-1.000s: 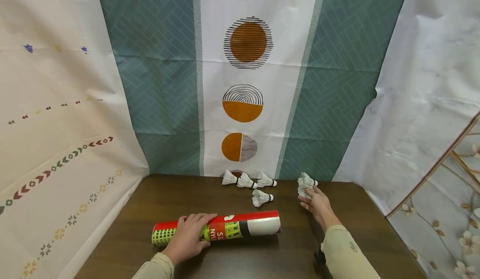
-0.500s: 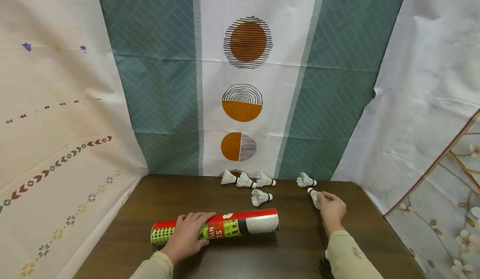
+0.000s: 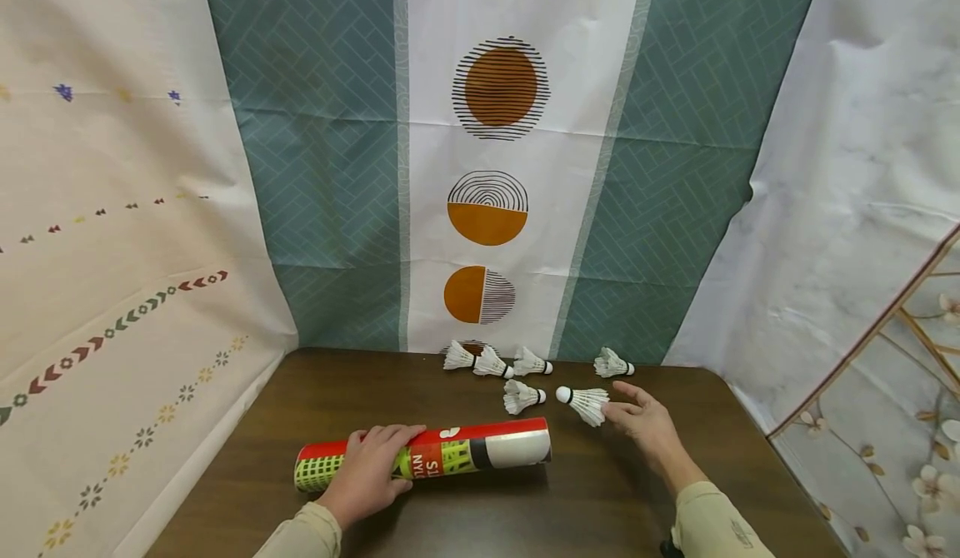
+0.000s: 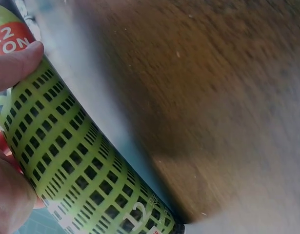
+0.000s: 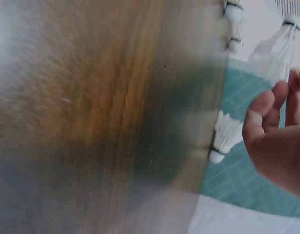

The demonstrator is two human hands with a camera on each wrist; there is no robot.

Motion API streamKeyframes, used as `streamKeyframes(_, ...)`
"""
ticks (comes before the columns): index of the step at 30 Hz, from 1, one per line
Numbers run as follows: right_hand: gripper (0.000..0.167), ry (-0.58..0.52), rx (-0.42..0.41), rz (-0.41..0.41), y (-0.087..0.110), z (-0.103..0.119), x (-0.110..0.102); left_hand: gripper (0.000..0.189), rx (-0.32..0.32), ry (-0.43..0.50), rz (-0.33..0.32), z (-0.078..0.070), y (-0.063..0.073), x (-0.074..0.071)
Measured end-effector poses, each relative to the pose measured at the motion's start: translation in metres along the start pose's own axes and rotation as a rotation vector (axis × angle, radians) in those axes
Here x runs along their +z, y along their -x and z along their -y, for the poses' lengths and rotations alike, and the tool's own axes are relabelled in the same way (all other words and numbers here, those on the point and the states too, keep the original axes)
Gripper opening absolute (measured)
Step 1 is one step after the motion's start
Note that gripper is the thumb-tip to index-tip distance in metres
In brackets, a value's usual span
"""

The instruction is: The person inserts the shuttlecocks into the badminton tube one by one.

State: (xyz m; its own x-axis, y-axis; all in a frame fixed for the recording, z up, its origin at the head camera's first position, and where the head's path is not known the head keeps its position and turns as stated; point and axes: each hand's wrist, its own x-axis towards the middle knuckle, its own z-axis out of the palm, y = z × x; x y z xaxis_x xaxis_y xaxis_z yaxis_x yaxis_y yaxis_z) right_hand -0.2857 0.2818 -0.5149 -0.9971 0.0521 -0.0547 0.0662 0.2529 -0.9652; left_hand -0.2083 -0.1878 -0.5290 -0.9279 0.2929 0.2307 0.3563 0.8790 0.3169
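Shuttlecock [image 3: 587, 404], lower right of centre, is pinched by its skirt in the right hand [image 3: 648, 429]; probably light and crushable, better held by its base. The tube [image 3: 457, 451] is clasped in the left hand [image 3: 371, 470].

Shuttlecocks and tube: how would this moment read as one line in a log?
left hand: gripping tube | right hand: pinching shuttlecock by feather end | five other shuttlecocks: lying on table
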Motion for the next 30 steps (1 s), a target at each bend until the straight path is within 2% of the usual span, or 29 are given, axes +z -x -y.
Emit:
streamKeyframes(5,0.073,-0.057,-0.010,0.119,0.014,0.003,0.009,0.084,-0.014,0.011,0.004,0.001,0.001,-0.001)
streamKeyframes(8,0.073,-0.063,-0.004,0.139,0.021,0.005,0.013,0.084,-0.027,0.014,-0.002,0.001,0.001,0.000)
streamKeyframes(19,0.075,0.022,-0.029,0.158,0.033,0.008,0.014,0.085,-0.039,0.002,-0.010,0.003,-0.001,0.003)
streamKeyframes(24,0.075,0.090,-0.060,0.237,0.036,0.011,0.018,0.083,-0.018,-0.011,-0.012,-0.001,-0.002,0.001)
streamKeyframes(30,0.075,0.075,-0.087,0.315,0.036,0.015,0.028,0.084,0.012,-0.012,-0.018,-0.008,-0.006,0.000)
